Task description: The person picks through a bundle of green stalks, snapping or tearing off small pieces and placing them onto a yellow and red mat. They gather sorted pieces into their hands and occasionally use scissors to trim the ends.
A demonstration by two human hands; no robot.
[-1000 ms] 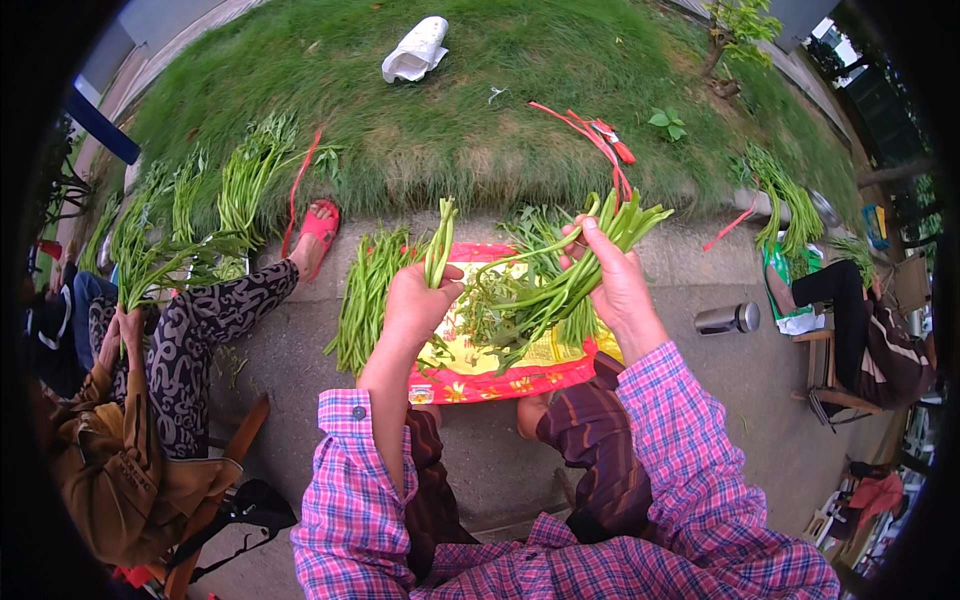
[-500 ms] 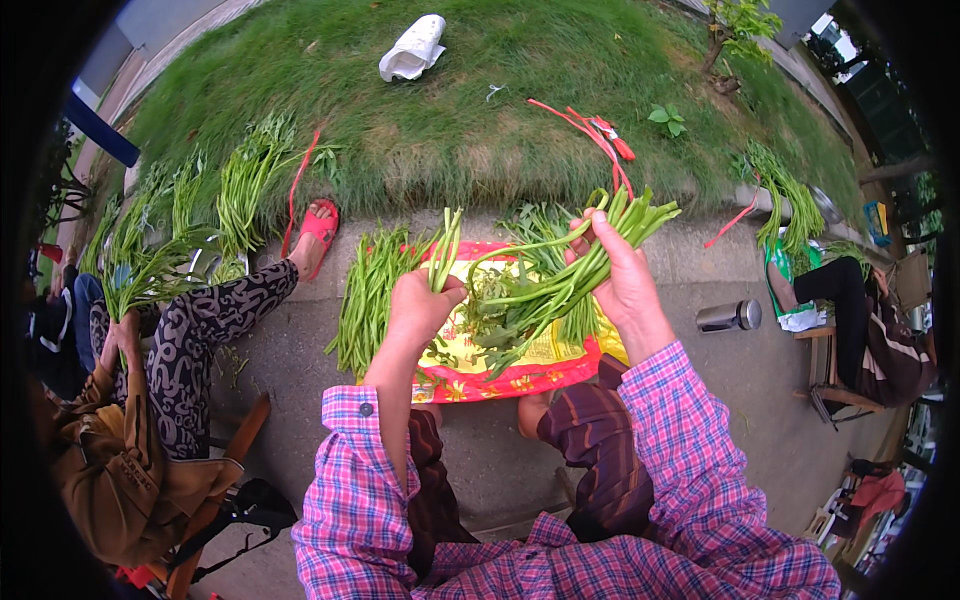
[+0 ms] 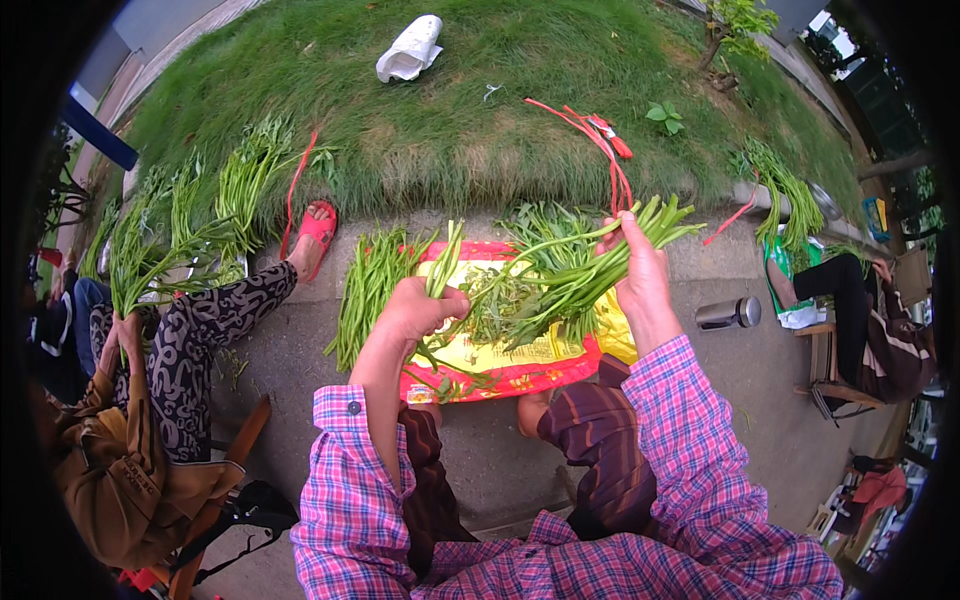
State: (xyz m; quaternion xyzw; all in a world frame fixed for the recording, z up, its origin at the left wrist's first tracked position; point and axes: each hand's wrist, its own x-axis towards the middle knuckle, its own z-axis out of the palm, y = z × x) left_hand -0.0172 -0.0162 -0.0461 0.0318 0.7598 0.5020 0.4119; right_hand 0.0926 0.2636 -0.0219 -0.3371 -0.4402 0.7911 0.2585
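Note:
My left hand [image 3: 410, 308] is closed around a few short green vegetable stems [image 3: 445, 262] that stick up past the thumb, with leafy bits hanging below it. My right hand [image 3: 643, 268] grips a larger bunch of leafy green vegetables [image 3: 580, 285], its cut stem ends pointing up and right and its leaves drooping toward the middle. Under both hands lies a red and yellow printed plastic sack [image 3: 550, 375] spread on the pavement. Trimmed stems [image 3: 372, 295] are heaped along its left side, and loose leaves [image 3: 490, 315] lie on it.
At left a seated person in patterned trousers [image 3: 200, 335] holds greens [image 3: 140, 265]; a red sandal [image 3: 318, 228] is nearby. A metal flask [image 3: 728, 314] lies to the right, beyond it another seated person [image 3: 890, 340]. Red straps [image 3: 600, 150] and a white bag [image 3: 410, 48] lie on grass.
My right hand has shifted right and slightly nearer with its bunch, widening the gap between the hands. My left hand stays almost in place, with leafy bits now hanging beneath it.

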